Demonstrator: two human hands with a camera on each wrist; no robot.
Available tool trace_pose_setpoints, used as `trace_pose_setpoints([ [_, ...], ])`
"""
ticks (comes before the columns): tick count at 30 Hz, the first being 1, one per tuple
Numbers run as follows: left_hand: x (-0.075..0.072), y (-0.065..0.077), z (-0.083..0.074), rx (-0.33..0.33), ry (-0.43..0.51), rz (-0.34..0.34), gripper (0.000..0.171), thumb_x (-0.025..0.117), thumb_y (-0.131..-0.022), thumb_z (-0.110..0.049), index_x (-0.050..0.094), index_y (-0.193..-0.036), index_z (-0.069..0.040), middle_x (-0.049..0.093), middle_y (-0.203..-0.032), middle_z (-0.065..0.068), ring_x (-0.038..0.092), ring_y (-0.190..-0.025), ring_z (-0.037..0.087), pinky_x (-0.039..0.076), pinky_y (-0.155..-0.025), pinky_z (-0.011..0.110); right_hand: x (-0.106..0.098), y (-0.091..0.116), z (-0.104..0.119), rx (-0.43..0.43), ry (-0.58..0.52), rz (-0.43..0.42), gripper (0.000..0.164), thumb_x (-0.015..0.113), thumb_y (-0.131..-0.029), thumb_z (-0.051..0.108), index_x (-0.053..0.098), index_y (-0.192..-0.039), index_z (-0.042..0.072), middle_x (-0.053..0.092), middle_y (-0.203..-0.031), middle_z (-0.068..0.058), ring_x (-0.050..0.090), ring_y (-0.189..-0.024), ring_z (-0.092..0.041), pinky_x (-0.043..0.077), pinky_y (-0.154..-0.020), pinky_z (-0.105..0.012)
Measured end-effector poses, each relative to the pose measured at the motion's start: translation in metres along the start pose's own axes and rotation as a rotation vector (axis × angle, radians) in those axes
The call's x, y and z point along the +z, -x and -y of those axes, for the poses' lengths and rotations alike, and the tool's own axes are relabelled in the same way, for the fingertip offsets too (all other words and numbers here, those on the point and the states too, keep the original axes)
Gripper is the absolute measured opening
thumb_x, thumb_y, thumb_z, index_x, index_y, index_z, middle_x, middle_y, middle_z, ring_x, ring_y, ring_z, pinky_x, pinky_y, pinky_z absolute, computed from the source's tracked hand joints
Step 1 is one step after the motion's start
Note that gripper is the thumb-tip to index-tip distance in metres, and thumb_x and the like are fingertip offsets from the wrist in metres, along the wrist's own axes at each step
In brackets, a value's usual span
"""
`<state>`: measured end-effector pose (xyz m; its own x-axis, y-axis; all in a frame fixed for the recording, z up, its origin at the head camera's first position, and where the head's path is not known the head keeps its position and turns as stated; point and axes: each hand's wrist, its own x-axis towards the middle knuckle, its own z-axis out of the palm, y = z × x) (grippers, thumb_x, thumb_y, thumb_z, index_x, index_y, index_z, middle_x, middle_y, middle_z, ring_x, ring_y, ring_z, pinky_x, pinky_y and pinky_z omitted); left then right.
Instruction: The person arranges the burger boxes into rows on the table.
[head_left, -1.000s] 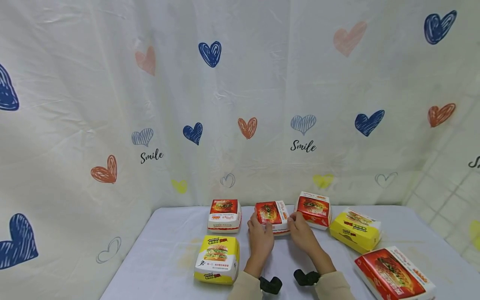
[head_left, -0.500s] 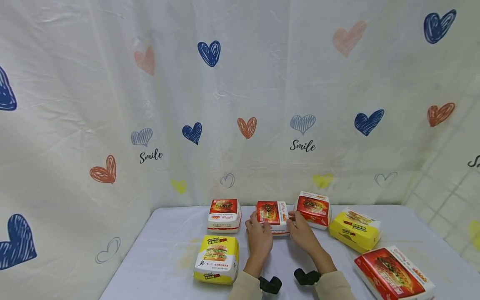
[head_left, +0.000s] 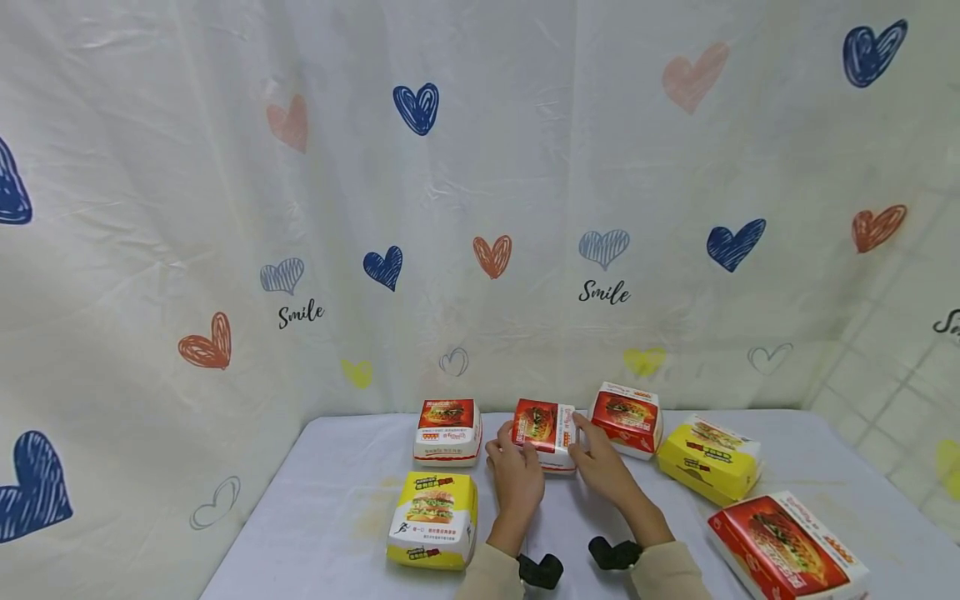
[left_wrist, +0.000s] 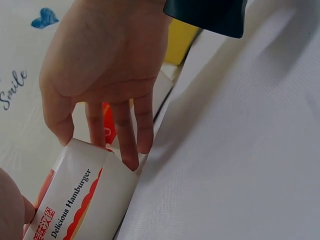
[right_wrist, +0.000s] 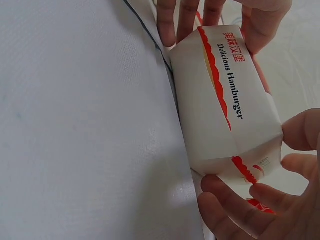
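Observation:
In the head view a red-and-white hamburger box (head_left: 545,425) lies between my two hands at the back middle of the table. Against its left end is my left hand (head_left: 517,479), thumb on the top edge and extended fingers along the side. At the opposite end, the fingertips of my right hand (head_left: 606,471) touch the box, fingers spread. The left wrist view shows the right thumb at a corner of the hamburger box (left_wrist: 82,192) and the fingers hanging straight beside its end. "Delicious Hamburger" is printed on the front of the hamburger box (right_wrist: 215,100).
To the left stand another red-and-white box (head_left: 447,433) and a yellow box (head_left: 432,521). At right are a red box (head_left: 627,421), a yellow box (head_left: 711,458) and a larger red box (head_left: 787,546). A heart-patterned curtain (head_left: 480,183) hangs behind the white-covered table (head_left: 300,533).
The hamburger box has turned slightly and shifted a little to the right and nearer. My left hand has moved slightly left, and the right fingers have spread a little.

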<state>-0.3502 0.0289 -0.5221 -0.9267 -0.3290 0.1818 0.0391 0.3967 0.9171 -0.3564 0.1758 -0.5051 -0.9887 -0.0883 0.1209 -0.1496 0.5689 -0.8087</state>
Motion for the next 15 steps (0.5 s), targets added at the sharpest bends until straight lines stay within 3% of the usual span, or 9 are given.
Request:
trace_pose_setpoints([
  [3, -0.0006, -0.0001, -0.0005, -0.002, 0.001, -0.003, 0.045, 0.060, -0.102, -0.018, 0.047, -0.145, -0.015, 0.047, -0.131, 0.015, 0.048, -0.115, 0.027, 0.053, -0.096, 0.050, -0.0009, 0.0002, -0.0007, -0.013, 0.016, 0.008, 0.066, 0.047, -0.104, 0.018, 0.020, -0.163, 0.005, 0.021, -0.166, -0.027, 0.030, -0.150, -0.048, 0.034, -0.115, -0.066],
  [7, -0.0007, -0.0006, -0.0002, -0.003, 0.009, 0.004, 0.045, 0.061, -0.101, -0.019, 0.048, -0.145, -0.016, 0.047, -0.131, 0.015, 0.048, -0.114, 0.027, 0.053, -0.092, 0.048, -0.0024, 0.0005, -0.0010, -0.033, 0.018, 0.025, 0.069, 0.047, -0.105, 0.019, 0.014, -0.164, 0.005, 0.015, -0.169, -0.025, 0.019, -0.155, -0.047, 0.030, -0.118, -0.065],
  [15, 0.0009, 0.0003, 0.0007, -0.008, 0.005, 0.016, 0.059, 0.070, -0.096, -0.027, 0.046, -0.149, -0.018, 0.042, -0.137, 0.016, 0.049, -0.121, 0.031, 0.053, -0.095, 0.052, -0.0033, 0.0012, -0.0018, -0.042, 0.000, 0.044, 0.075, 0.050, -0.104, 0.021, 0.007, -0.165, 0.008, 0.007, -0.171, -0.023, 0.009, -0.157, -0.046, 0.024, -0.121, -0.066],
])
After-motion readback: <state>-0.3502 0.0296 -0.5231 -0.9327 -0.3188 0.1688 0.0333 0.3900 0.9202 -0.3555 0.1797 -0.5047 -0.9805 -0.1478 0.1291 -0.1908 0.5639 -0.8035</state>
